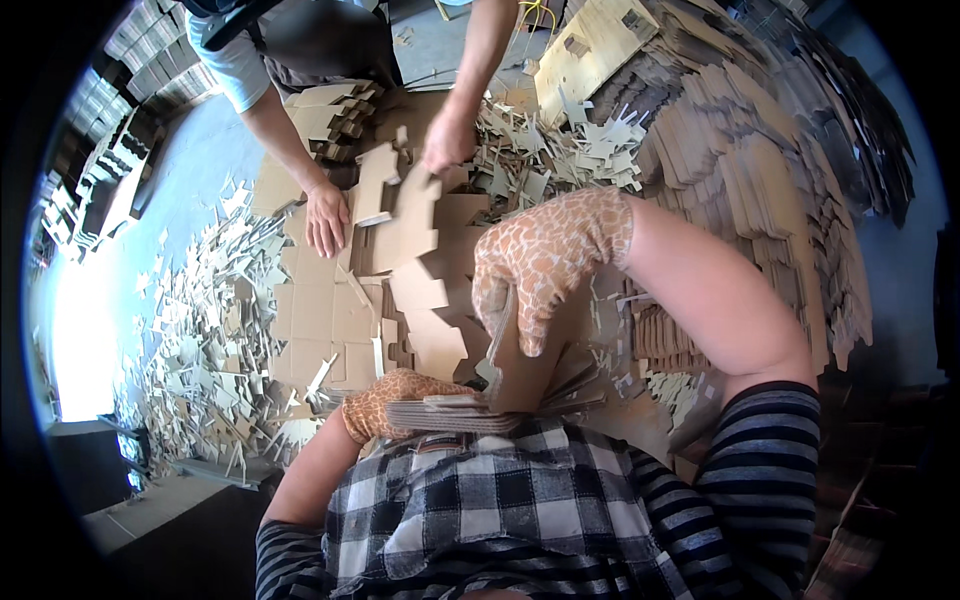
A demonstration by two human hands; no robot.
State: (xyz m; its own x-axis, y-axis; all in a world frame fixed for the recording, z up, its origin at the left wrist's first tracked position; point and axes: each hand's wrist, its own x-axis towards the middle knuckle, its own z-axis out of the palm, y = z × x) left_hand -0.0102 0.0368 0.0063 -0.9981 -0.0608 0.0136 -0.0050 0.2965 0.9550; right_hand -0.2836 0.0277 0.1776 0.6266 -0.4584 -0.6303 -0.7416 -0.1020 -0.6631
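At the plaid apron (500,490), the left hand (385,402) grasps a corrugated cardboard stack (450,413) by its end; the right hand (540,265) pinches upright cardboard sheets (527,380). Probably light, stiff, crushable at edges: best squeezed across 2 faces.

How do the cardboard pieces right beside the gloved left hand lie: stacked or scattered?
Stacked: the cardboard pieces show several edges layered closely together beside the gloved left hand.

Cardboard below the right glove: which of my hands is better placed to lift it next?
Probably the right hand: its fingers reach this cardboard from above; the left hand is at the left end of the flat stack.
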